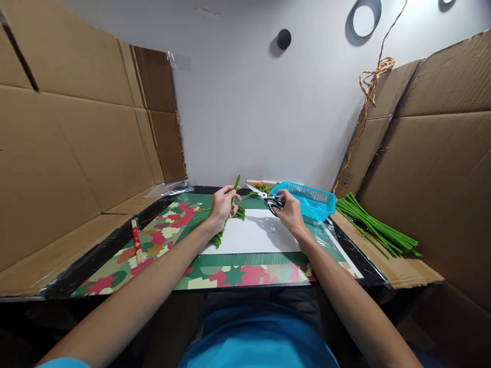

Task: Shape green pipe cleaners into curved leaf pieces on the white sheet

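My left hand [223, 205] is closed around a green pipe cleaner [237, 182], whose tip sticks up above the fingers. In my right hand [290, 210] are scissors [263, 195], their blades pointing left toward the pipe cleaner but apart from it. Short green pipe cleaner pieces [240, 213] lie beside and below my left hand, partly hidden by it. Under both hands is a white sheet of paper [253, 236] on the green patterned mat [215, 259].
A blue plastic basket [316, 204] stands behind my right hand, with orange and green bits [264, 187] to its left. Long green pipe cleaners [378, 225] lie at right. Chopsticks in a red wrapper [136, 239] rest at left. Cardboard walls [88, 117] flank the table.
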{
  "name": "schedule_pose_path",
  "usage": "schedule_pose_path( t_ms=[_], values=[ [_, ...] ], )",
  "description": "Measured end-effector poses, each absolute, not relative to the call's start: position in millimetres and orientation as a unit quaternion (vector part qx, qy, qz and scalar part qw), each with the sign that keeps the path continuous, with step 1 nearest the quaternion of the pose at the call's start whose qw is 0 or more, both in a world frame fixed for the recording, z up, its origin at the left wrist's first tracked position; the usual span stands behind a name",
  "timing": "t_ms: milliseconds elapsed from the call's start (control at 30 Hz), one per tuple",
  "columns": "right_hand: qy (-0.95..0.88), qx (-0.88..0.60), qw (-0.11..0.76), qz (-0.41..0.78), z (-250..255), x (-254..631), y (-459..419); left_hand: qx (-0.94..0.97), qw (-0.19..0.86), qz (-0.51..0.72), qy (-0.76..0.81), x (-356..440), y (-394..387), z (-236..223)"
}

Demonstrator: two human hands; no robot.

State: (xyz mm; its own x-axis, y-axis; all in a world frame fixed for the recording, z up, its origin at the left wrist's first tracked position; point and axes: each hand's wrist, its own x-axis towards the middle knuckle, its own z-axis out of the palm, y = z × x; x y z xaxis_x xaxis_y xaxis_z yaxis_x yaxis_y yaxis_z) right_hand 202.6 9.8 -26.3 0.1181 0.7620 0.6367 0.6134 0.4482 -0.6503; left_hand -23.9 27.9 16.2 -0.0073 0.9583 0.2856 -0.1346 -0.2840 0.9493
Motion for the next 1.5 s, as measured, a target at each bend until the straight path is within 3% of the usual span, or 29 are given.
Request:
schedule_pose_path(
  t_ms=[167,267,367,467,933,1033,1133,1267,1367,1500],
  values=[
    [-0.651,-0.478,0.567,0.165,-20.2,198.3,3.8,0.583,0.387,0.607,0.377,-27.6,35.5,11.1],
    [-0.667,-0.390,0.557,0.307,-16.2,194.3,-2.2,0.608,0.347,0.607,0.376,-28.6,38.7,8.3],
    [-0.660,-0.262,0.490,0.505,-14.1,192.6,-9.6,0.630,0.319,0.601,0.373,-27.6,37.5,7.6],
    [-0.654,-0.169,0.400,0.619,-13.9,192.4,-15.8,0.648,0.285,0.602,0.370,-25.6,32.8,8.4],
    [-0.616,-0.086,0.336,0.707,-15.3,197.8,-16.4,0.677,0.213,0.591,0.384,-24.5,27.0,6.6],
    [-0.631,-0.105,0.344,0.687,-15.3,195.6,-17.7,0.681,0.213,0.585,0.385,-24.0,25.8,6.9],
    [-0.664,-0.156,0.407,0.608,-16.4,191.8,-15.8,0.673,0.208,0.592,0.391,-25.1,25.4,8.2],
    [-0.713,-0.343,0.538,0.292,-21.5,189.7,-8.8,0.652,0.229,0.605,0.396,-27.0,24.1,11.2],
    [-0.722,-0.443,0.528,0.063,-25.5,192.4,-5.5,0.658,0.213,0.601,0.400,-26.7,21.5,12.4],
    [-0.706,-0.515,0.484,-0.052,-26.5,196.7,-6.5,0.679,0.159,0.583,0.417,-25.9,19.8,10.2]
  ],
)
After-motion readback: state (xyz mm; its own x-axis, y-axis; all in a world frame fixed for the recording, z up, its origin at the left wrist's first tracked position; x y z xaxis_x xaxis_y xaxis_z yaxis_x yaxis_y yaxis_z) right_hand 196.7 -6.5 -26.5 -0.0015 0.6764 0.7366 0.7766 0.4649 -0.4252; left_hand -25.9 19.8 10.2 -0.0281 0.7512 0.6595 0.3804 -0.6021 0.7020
